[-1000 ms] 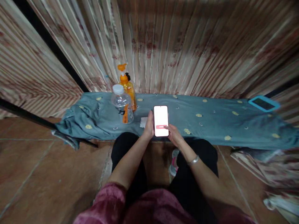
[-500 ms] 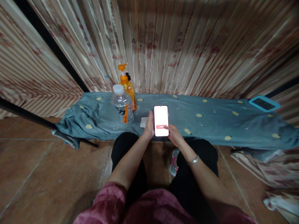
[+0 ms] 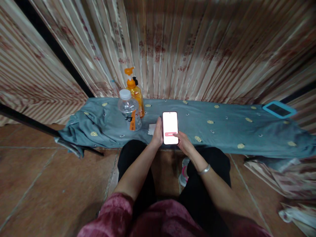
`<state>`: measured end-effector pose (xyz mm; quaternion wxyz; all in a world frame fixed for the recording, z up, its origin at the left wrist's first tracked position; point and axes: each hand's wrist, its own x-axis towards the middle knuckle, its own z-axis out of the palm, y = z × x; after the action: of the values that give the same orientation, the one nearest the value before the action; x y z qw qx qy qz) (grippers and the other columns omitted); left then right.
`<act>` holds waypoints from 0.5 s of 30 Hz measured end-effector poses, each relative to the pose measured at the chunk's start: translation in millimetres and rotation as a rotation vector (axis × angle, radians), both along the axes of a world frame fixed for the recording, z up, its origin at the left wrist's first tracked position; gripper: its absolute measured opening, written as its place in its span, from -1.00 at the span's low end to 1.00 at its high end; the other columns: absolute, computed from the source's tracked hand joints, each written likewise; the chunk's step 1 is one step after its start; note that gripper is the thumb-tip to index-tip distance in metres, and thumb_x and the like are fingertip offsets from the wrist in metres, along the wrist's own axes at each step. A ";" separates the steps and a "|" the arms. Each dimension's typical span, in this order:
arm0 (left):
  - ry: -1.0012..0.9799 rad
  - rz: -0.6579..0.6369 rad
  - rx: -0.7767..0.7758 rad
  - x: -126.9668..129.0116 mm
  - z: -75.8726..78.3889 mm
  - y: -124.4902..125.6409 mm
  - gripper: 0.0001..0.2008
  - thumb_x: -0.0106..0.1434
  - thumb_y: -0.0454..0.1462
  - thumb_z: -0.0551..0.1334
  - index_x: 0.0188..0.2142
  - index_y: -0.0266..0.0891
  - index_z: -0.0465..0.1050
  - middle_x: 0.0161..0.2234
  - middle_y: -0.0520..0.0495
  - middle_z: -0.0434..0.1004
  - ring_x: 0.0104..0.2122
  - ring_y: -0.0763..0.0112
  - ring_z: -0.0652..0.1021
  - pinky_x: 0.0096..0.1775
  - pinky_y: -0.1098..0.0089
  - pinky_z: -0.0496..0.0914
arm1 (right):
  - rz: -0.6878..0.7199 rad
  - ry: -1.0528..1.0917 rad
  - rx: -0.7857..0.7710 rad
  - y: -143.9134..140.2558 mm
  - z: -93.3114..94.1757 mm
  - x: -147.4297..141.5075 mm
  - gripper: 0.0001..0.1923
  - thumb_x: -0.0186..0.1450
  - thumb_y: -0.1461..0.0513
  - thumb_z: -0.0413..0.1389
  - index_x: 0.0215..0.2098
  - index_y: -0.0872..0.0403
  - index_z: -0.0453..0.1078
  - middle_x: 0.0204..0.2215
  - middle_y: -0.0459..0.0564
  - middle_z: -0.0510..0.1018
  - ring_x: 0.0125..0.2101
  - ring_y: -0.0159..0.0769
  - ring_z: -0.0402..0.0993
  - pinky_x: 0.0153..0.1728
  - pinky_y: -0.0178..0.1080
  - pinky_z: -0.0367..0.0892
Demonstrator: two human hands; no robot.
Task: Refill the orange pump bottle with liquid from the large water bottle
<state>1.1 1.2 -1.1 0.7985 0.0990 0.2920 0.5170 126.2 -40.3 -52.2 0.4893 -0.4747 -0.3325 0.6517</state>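
- The cloth-covered worktop (image 3: 222,128) stretches past your fingers, nothing on it disturbed yet.
- Your left hand (image 3: 158,135) wraps the lit phone (image 3: 170,126); your right hand (image 3: 184,143) supports it, thumb on the screen's red bar.
- Left of your fingers: a nearly empty clear bottle (image 3: 129,112) and an orange pump bottle (image 3: 135,92), partly full.

You see: phone (image 3: 170,127) white screen, pink bar | cloth (image 3: 222,130) grey-blue, yellow motifs | pump bottle (image 3: 135,92) orange | curtain (image 3: 197,49) beige-red striped | sleeves (image 3: 116,210) maroon
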 end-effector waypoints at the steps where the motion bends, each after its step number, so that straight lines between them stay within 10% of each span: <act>1: 0.005 0.005 -0.001 0.1 0.6 -0.3 -0.43 0.48 0.01 -0.03 0.13 -0.37 0.50 -0.11 -0.25 0.73 -0.05 0.05 0.69 0.10 0.14 0.49 | -0.004 -0.002 -0.001 -0.4 1.2 -0.4 -0.71 0.40 0.10 0.19 -0.01 0.10 0.46 -0.05 0.03 0.57 -0.13 -0.25 0.56 -0.10 -0.07 0.51; 15: 0.022 -0.012 -0.007 -0.3 6.9 -3.1 -0.41 0.49 0.02 -0.07 0.17 -0.34 0.47 -0.15 -0.22 0.74 -0.05 0.04 0.69 0.11 0.11 0.49 | -0.016 -0.010 -0.004 -1.5 5.4 -1.8 -0.71 0.40 0.09 0.19 -0.02 0.10 0.47 -0.07 0.02 0.59 -0.13 -0.25 0.57 -0.07 -0.06 0.50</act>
<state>0.8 -1.9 5.8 0.7985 0.1039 0.3020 0.5103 124.3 -41.7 -46.8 0.4918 -0.4816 -0.3301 0.6459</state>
